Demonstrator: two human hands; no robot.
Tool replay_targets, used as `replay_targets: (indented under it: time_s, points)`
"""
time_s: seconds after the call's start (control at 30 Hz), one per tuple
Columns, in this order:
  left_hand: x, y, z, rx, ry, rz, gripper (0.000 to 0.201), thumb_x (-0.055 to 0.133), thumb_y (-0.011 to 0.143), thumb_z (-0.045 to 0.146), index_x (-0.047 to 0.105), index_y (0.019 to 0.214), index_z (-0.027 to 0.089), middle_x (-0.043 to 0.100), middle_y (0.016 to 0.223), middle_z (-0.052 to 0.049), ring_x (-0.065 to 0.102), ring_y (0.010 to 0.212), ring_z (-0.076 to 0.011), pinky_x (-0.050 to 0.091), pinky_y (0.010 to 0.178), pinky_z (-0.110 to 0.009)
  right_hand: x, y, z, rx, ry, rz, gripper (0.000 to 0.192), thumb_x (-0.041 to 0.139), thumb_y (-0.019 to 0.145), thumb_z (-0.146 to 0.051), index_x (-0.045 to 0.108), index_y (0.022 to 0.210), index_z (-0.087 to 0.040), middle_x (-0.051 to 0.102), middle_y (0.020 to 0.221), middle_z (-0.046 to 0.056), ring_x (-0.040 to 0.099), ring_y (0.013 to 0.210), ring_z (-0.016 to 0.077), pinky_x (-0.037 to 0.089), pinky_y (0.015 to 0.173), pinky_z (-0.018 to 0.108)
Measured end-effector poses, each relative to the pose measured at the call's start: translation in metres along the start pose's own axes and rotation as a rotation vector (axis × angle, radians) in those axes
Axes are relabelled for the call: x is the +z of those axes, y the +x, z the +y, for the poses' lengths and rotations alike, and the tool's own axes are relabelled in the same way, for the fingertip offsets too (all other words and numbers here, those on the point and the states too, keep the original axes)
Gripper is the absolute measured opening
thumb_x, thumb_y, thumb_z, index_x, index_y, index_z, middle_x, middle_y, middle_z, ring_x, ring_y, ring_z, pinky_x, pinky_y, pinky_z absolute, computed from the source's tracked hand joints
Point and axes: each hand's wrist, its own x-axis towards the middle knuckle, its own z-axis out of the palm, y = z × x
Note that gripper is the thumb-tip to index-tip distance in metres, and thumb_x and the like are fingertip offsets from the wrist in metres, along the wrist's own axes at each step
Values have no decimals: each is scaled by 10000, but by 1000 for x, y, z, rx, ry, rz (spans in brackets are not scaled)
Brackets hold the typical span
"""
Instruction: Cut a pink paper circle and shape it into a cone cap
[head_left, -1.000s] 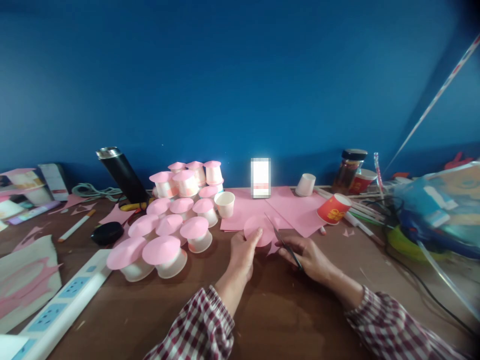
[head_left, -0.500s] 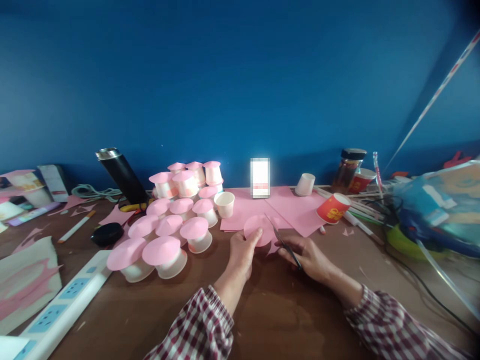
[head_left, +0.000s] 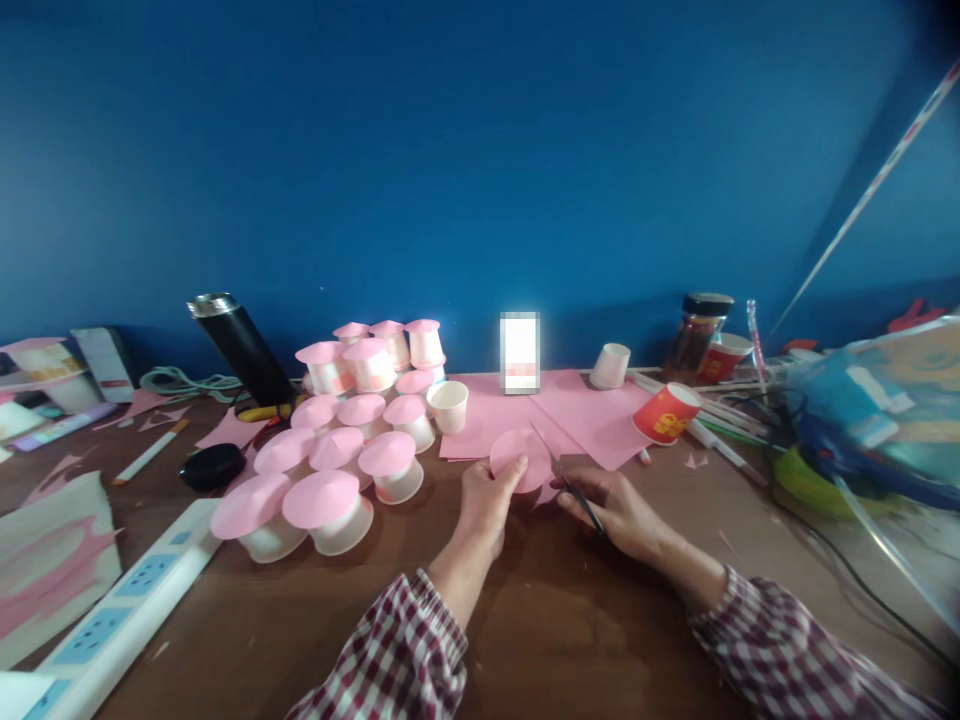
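Matt pink paper disc [head_left: 520, 458], wood table [head_left: 570, 620]

Deep blue wall [head_left: 480, 150] (evenly lit) behind a cluttered brown wooden table [head_left: 570, 630]

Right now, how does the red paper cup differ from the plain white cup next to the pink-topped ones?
The red paper cup lies tipped on its side at the right edge of the pink paper sheets; the plain white cup stands upright, mouth up, at their left edge. The red paper cup is red with yellow print; the plain white cup bears none. Both are uncapped, and neither hand touches them.
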Motion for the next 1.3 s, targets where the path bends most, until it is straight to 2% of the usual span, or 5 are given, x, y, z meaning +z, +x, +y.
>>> replay_targets:
  time_s: [0.2, 0.73, 1.3]
  points:
    - [3, -2, 3, -9, -24, 4, 435, 765, 584, 414, 693, 815, 52, 696, 742, -136, 639, 634, -207, 502, 631, -332, 0, -1, 1, -5, 0, 12, 451, 627, 756, -489, 622, 1012, -118, 552, 658, 3, 456, 497, 82, 385, 444, 204]
    - [2, 1, 1, -7, -6, 26, 425, 763, 593, 408, 691, 812, 50, 695, 733, -133, 631, 614, -187, 499, 605, -305, 2, -1, -2, 23, 14, 33, 487, 647, 725, -513, 642, 999, -111, 569, 653, 5, 454, 472, 75, 384, 435, 204]
    - [-1, 3, -1, 13, -1, 21, 419, 738, 631, 418, 686, 819, 47, 691, 736, -131, 623, 623, -178, 489, 597, -288, 3, -1, -3, 36, 17, 31, 445, 647, 744, -468, 630, 995, -100, 541, 606, -12, 439, 458, 73, 347, 430, 205]
